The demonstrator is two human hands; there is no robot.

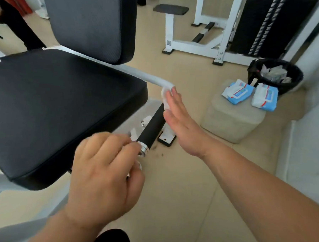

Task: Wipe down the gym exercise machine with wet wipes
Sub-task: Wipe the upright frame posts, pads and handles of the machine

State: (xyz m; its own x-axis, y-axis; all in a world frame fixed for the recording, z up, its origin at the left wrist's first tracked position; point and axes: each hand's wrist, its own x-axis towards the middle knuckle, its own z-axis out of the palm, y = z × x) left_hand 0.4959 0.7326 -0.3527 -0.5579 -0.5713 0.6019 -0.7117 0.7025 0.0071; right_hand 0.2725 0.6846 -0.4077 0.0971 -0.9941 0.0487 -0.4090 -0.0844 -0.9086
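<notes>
So at this point the right hand was flat, fingers straight and together, pressing the wet wipe against the bend just right of frame centre. That's where the silver bar coming out from under the backrest turned down into the black foam grip. The wipe wasn't pinched at all, only trapped between the fingers and the tube. The left hand, lower centre, had its fingers curled, thumb and fingertips closed on the chrome end cap at the near end of the grip, and it looked like it was steadying the handle. My take on doing this bit well: a flat hand only cleans one side of a round tube. I'd wrap the wipe round the bar and drag it down the grip toward the cap, twisting as it goes so the underside gets done too. Foam will probably drag on the wipe and bunch it up, so firm pressure and short strokes. The cap hand would have to shift off for that last bit to get wiped. Couldn't tell whether the seat filling the left of the frame had been done. Two packs of wipes sat on a beige block at middle right, with a bin just behind for the used one.
</notes>
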